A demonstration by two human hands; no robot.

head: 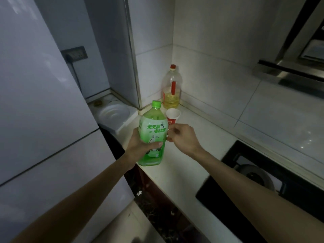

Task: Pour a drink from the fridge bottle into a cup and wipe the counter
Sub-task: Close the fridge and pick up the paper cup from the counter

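Left hand (140,146) fingers (154,144) clamped round green bottle (152,127); right hand (182,137) fingers curled beside it, grip indeterminate; cup (173,116) just beyond.

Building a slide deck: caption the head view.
Left hand grips the capped green bottle at the counter edge; right hand beside it, paper cup behind.

The bottle (152,130) carries the only writing I can make out. Across its green label run two slanted lines of big white Chinese characters: the upper line begins 天天, with a third character I can't be sure of, and the lower reads 电动车. Just right of the upper line, small dark print says 绿茶. The left hand (140,146) covers the label's lower part. The cup (172,120) has a white mark on its red band, too small to read. The oil bottle (172,85) wears a red-and-white label, its print illegible.
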